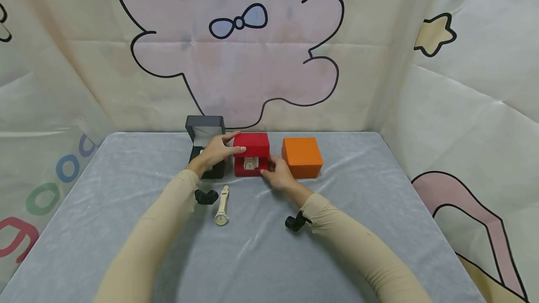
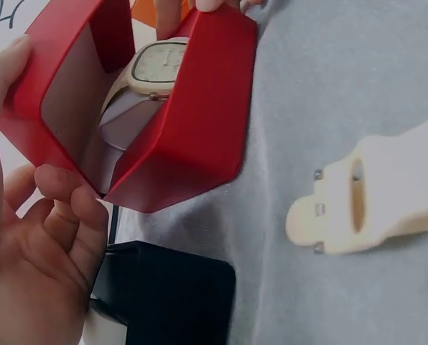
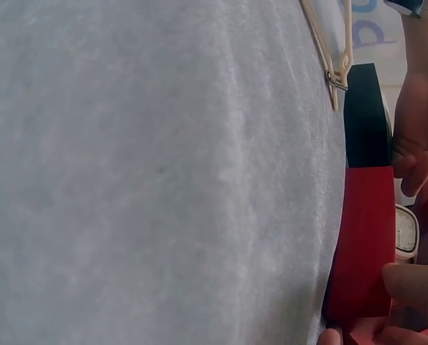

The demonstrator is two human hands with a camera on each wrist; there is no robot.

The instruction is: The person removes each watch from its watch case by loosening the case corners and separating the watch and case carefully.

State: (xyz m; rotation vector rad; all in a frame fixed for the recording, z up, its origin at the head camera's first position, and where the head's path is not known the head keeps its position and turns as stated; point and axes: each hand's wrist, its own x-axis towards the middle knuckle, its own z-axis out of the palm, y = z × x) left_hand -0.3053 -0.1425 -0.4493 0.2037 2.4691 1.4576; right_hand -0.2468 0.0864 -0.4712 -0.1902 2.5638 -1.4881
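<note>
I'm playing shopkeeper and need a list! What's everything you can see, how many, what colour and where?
Table: 1, covered in pale blue-grey, beneath everything
Red box: 1, red, middle of the three boxes
Dark box: 1, black-grey, left of the red one, open
Orange box: 1, orange, right of the red one
Boxed watch: 1, cream, inside the red box
Loose watch: 1, cream, lying on the table
Cartoon backdrop: count unclear, cream with coloured drawings, around the table
Wrist devices: 2, black, one near each wrist
Sleeves: 2, beige, on the arms
Hands: 2, bare, holding the red box
</note>
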